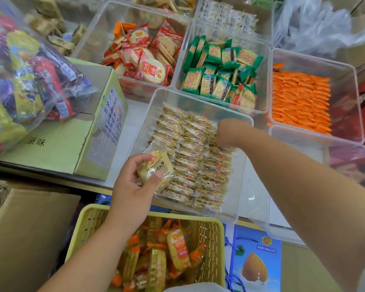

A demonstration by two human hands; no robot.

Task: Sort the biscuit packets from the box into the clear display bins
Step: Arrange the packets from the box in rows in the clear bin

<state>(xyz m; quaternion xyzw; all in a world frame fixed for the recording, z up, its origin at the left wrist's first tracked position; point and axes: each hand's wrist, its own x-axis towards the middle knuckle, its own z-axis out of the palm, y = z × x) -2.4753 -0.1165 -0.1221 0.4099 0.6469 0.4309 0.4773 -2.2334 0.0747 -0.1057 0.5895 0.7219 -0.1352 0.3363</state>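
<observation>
A person's left hand (131,186) pinches a biscuit packet (156,169) over the near-left corner of a clear bin (200,100) (lined with packet rows (190,165)). The right hand (226,133) dips in toward the far-right corner, its fingers hidden, so its grip cannot be told.

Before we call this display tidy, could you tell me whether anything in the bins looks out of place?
Yes. In the green bin, a few red-edged packets lie at the near right corner among green packets; they look missorted. Some orange packets also sit in the far left corner of the red bin.
</observation>
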